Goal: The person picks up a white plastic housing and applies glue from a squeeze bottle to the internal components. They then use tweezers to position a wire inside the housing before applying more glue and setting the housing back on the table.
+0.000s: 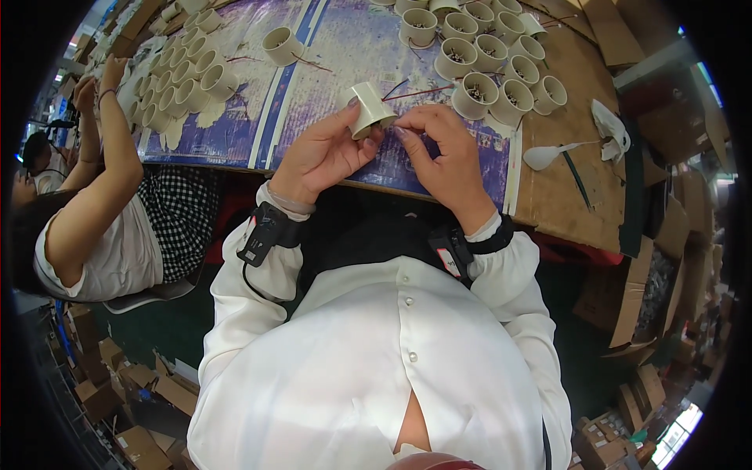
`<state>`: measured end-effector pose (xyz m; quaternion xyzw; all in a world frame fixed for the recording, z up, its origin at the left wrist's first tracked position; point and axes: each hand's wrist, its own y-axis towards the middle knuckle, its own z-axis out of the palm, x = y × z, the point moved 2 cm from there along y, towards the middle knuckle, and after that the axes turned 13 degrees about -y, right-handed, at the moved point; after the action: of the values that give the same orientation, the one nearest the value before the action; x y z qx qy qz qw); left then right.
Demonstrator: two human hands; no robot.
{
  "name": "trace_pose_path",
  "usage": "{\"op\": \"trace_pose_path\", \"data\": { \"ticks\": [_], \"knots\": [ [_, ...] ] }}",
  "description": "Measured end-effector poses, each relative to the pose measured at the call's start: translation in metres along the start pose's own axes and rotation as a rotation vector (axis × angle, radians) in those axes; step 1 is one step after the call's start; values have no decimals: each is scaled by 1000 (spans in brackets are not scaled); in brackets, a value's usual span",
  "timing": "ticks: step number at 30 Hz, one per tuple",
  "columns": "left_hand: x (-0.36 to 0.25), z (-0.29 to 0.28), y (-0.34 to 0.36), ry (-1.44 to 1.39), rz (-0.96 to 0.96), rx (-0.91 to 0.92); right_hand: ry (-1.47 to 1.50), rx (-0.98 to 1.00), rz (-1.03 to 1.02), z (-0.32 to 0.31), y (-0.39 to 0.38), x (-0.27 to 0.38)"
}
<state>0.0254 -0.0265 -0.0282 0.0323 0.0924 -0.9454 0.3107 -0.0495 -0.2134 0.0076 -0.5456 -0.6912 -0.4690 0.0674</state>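
Note:
My left hand [327,153] is wrapped round a short cream plastic cylinder [370,108], tilted above the near part of the table. Thin red and dark wires [415,93] stick out from its far side toward the right. My right hand [448,153] is at the cylinder's lower right rim, thumb and forefinger pinched together. Whatever lies between those fingertips is too small to make out. The inside of the held cylinder is turned away from view.
Many similar cream cups [475,95] with dark bits inside crowd the back right. Another group [188,95] stands at the left, near a co-worker with raised arms [106,157]. One lone cup [282,47] sits between. A white spoon-like tool [540,157] and dark stick [577,182] lie on cardboard.

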Motion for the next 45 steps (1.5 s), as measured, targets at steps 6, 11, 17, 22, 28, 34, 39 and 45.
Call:
{"op": "trace_pose_path", "data": {
  "ticks": [6,11,17,22,28,34,39,45],
  "knots": [
    [3,2,1,158,131,-47,-51,0,-25,-2,-3,-4],
    [9,19,-6,638,282,51,11,107,393,-18,-13,-26],
    [10,23,-11,1247,400,120,478,76,378,-24,-7,-33],
    [13,16,-11,1488,509,130,291,287,223,-29,-3,-20],
    [15,18,-11,1393,480,150,29,316,155,-21,-3,-17],
    [16,21,-13,1241,426,206,-24,292,58,-16,-5,-21],
    [15,18,-14,1273,416,206,-28,333,160,-12,-9,-20],
    [15,16,-12,1181,389,188,-29,298,161,-11,-11,-14]
  ]
}}
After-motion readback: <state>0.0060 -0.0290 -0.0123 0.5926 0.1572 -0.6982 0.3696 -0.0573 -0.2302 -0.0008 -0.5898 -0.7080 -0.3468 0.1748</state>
